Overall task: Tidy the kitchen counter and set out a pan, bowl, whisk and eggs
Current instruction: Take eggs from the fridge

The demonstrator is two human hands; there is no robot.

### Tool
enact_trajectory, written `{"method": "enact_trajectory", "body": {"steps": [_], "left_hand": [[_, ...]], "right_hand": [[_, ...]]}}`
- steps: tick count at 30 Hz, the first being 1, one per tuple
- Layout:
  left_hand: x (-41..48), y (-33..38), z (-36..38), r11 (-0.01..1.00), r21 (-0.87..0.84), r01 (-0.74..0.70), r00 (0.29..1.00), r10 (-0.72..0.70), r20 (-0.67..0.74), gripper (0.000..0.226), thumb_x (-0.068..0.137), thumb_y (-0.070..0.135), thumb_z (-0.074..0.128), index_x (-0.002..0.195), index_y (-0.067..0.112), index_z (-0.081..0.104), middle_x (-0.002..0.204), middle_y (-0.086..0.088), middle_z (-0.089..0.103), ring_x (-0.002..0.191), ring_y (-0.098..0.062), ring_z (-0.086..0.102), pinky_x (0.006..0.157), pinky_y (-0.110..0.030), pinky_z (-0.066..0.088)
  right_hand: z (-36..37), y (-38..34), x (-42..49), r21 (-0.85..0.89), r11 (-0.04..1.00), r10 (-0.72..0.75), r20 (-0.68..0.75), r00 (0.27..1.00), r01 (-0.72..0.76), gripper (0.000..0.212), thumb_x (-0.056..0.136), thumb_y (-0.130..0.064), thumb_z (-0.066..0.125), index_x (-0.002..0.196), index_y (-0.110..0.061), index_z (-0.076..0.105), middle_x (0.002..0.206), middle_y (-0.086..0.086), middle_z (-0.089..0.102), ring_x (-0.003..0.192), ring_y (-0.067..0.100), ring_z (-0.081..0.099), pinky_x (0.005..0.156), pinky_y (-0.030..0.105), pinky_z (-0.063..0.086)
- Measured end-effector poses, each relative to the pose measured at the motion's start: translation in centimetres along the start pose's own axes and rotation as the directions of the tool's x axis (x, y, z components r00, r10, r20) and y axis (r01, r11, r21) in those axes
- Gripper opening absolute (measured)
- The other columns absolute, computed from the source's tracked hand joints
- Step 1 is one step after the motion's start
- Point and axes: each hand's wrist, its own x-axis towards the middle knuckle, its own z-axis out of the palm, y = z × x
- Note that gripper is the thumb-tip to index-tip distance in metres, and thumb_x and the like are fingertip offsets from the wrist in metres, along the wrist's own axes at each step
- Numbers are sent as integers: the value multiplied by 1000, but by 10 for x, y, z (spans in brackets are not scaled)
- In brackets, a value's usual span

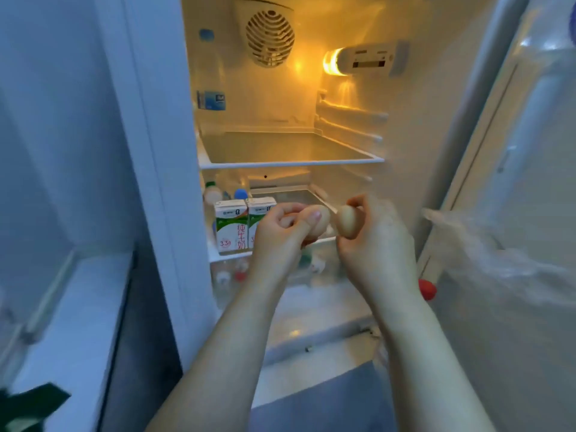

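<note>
I stand before an open fridge. My left hand grips a pale brown egg with curled fingers and thumb; a second egg may sit deeper in the palm, I cannot tell. My right hand holds another egg between fingers and thumb. Both hands hover close together in front of the middle shelf, the eggs almost touching. No pan, bowl or whisk is in view.
Two milk cartons stand at the shelf's left, small bottles behind them. The glass shelf above is bare. The fridge door stands open on the right. A white counter edge lies at lower left.
</note>
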Motion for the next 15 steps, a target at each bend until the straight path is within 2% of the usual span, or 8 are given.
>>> {"method": "enact_trajectory", "body": {"steps": [3, 7, 9, 12, 15], "left_hand": [[-47, 10, -24, 999, 22, 34, 997, -33, -72, 13, 89, 6, 61, 92, 18, 64, 82, 2, 69, 83, -16, 65, 85, -41, 53], [-103, 25, -58, 992, 98, 77, 986, -61, -153, 21, 95, 7, 52, 108, 19, 63, 109, -8, 66, 104, -28, 64, 83, -31, 57], [-133, 36, -79, 981, 183, 60, 974, -17, -228, 23, 97, 8, 49, 109, 20, 63, 109, -7, 66, 103, -27, 65, 86, -34, 56], [-178, 53, -105, 960, 274, 61, 939, 38, -342, 20, 98, 10, 45, 104, 21, 61, 98, -1, 66, 90, -20, 67, 87, -35, 55], [-231, 73, -132, 941, 326, 91, 889, 70, -452, 18, 98, 15, 47, 104, 24, 61, 108, -6, 67, 100, -21, 66, 88, -34, 54]], "right_hand": [[1, -14, -30, 65, 997, -39, 135, 990, 30, 27, 79, -12, 61, 105, -19, 55, 108, 7, 54, 98, 34, 54, 74, 36, 40], [-1, -41, -66, 150, 986, -107, 262, 959, 69, 27, 80, -14, 62, 105, -19, 56, 99, 1, 48, 96, 29, 53, 79, 37, 46], [1, -59, -88, 234, 967, -172, 309, 935, 100, 28, 78, -15, 66, 103, -20, 55, 96, 1, 48, 94, 30, 54, 80, 39, 48], [2, -84, -119, 302, 941, -265, 371, 890, 154, 27, 77, -19, 67, 100, -23, 53, 95, 0, 53, 90, 28, 56, 78, 40, 50], [0, -113, -158, 376, 904, -360, 414, 836, 203, 29, 73, -24, 69, 96, -29, 52, 93, -4, 58, 86, 26, 58, 74, 38, 52]]}}
